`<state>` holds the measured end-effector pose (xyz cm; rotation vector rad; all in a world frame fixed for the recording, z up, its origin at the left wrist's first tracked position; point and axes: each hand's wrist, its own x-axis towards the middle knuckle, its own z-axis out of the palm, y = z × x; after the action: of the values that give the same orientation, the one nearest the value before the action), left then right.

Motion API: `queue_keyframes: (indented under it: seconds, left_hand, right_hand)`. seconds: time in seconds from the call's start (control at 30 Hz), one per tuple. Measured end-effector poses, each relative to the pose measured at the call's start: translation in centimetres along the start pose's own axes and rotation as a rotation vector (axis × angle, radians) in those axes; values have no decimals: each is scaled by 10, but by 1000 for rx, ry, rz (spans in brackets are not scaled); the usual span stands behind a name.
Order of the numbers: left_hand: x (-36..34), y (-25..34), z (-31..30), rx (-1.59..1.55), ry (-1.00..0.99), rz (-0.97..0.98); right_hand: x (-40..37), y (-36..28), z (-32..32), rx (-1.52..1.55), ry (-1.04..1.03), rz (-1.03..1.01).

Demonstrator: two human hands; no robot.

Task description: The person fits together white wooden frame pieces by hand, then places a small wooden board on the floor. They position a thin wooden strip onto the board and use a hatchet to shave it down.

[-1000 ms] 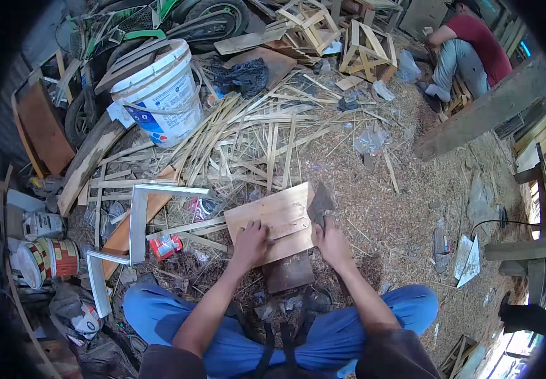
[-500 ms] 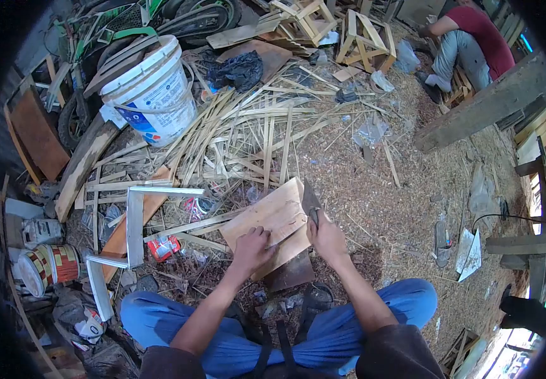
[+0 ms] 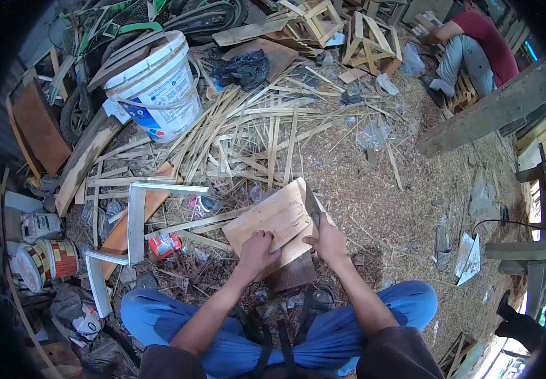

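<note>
A pale wooden board (image 3: 267, 223) is tilted up in front of my crossed legs, with a line or split across its lower part. My left hand (image 3: 259, 254) is closed with curled fingers on its near left side. In my right hand (image 3: 327, 241) is the handle of a tool with a broad dark blade (image 3: 311, 203). The blade lies along the board's right edge, and I cannot make out its exact kind. My right thumb reaches toward the board. Below the board is a darker brown wooden block (image 3: 290, 273), partly hidden.
Thin wood strips (image 3: 235, 136) litter the ground beyond the board. A white bucket (image 3: 159, 95) stands far left, near a zigzag white-edged frame (image 3: 135, 224) and a red packet (image 3: 164, 245). A person (image 3: 475, 50) sits at the back right, behind a thick beam (image 3: 487, 110).
The view has shifted slightly. My right thumb now stretches toward the board, and the blade sits a little lower along its edge. A dark shape at the far right has changed outline.
</note>
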<state>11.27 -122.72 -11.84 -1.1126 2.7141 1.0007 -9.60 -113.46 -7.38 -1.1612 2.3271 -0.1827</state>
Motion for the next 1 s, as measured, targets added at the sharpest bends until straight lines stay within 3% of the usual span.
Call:
queue_keyframes:
  seconds: [0.27, 0.33, 0.43, 0.57, 0.63, 0.77, 0.87, 0.93, 1.0]
  left_hand:
    - [-3, 0, 2, 111, 41, 82]
    - [-6, 6, -4, -83, -32, -43]
    - [-5, 11, -22, -159, -55, -24]
    - [-2, 41, -53, -189, -71, -99]
    - [-9, 52, -77, -32, -99, -85]
    - [-16, 20, -61, -45, 1, -28]
    - [-17, 5, -60, 141, 59, -12]
    - [-16, -9, -54, 258, 266, 29]
    - [-15, -11, -57, 272, 269, 12]
  right_hand:
    - [-3, -11, -9, -51, -92, 62]
    - [-4, -8, -2, -50, -50, 39]
    - [-5, -3, 7, -55, -5, 30]
    - [-4, -5, 10, -12, 8, 37]
    - [-5, -10, 16, 33, -3, 32]
    - [-3, -12, 9, 31, -29, 34]
    - [-5, -10, 7, 43, -25, 4]
    - [-2, -8, 8, 40, -31, 3]
    - [-3, -11, 5, 34, -30, 17]
